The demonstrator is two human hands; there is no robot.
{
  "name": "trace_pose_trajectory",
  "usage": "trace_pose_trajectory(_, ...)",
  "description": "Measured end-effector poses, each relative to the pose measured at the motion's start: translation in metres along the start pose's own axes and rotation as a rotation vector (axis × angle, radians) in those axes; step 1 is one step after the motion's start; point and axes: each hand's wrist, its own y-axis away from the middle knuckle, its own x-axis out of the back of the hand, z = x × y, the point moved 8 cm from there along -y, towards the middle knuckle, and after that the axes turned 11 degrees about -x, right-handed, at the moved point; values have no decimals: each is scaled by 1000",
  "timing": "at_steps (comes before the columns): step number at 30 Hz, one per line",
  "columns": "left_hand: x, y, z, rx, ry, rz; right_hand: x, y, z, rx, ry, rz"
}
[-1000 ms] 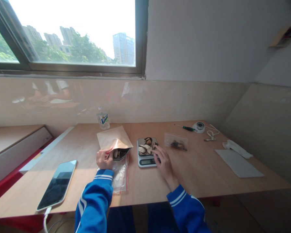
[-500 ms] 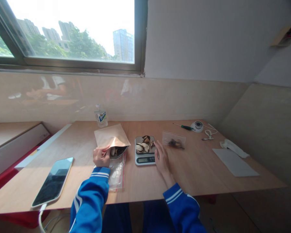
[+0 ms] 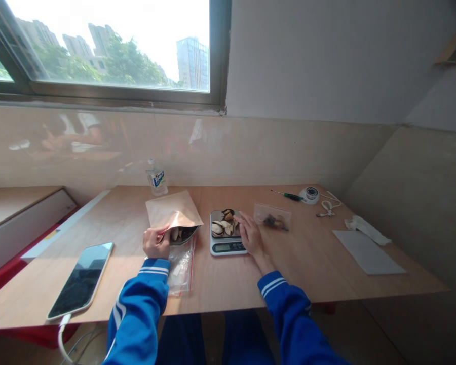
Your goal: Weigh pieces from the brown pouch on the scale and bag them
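My left hand [image 3: 156, 243] is closed on the near left edge of a brown paper pouch [image 3: 174, 209], holding its mouth apart. Pale dried pieces [image 3: 176, 233] show inside its dark opening. Right of the pouch sits a white digital kitchen scale [image 3: 217, 252], its display lit but too small to read. Several curved dried slices [image 3: 225, 226], cream with dark brown edges, lie on the metal pan. My right hand [image 3: 252, 234] rests at the scale's right side, fingers stretched out with the tips over the slices at the pan's right edge. Nothing shows held in it.
Clear zip bags [image 3: 181, 271] lie under the pouch's near side. Another zip bag with dark pieces [image 3: 275, 221] is right of the scale. Around them are a plastic bottle [image 3: 157, 181], a charging phone [image 3: 81, 279], a screwdriver [image 3: 292, 196], a white camera [image 3: 310, 195] and a white sheet [image 3: 368, 253].
My right hand's fingertips have moved slightly left, further over the pan. My left hand keeps hold of the pouch. The whole view has shifted a little.
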Motion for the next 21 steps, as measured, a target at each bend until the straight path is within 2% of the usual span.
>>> trace_pose_trajectory(4, 1, 0, 1, 4, -4, -3, 0, 1, 6, -27, 16, 33)
trace_pose_trajectory(10, 0, 1, -2, 30, 4, -13, 30, 8, 31, -275, 89, 370)
trace_pose_trajectory(12, -1, 2, -3, 33, 17, -14, 29, 7, 30, -249, 76, 349)
trace_pose_trajectory(15, -1, 2, -4, 30, 32, -12, 14, 2, 23, -143, 44, 189)
trace_pose_trajectory(17, -2, 2, -4, 29, 36, -15, 7, 0, 25, -141, 38, 137)
trace_pose_trajectory(21, -2, 2, -4, 32, 29, -22, 15, 1, 38, -257, 18, 249)
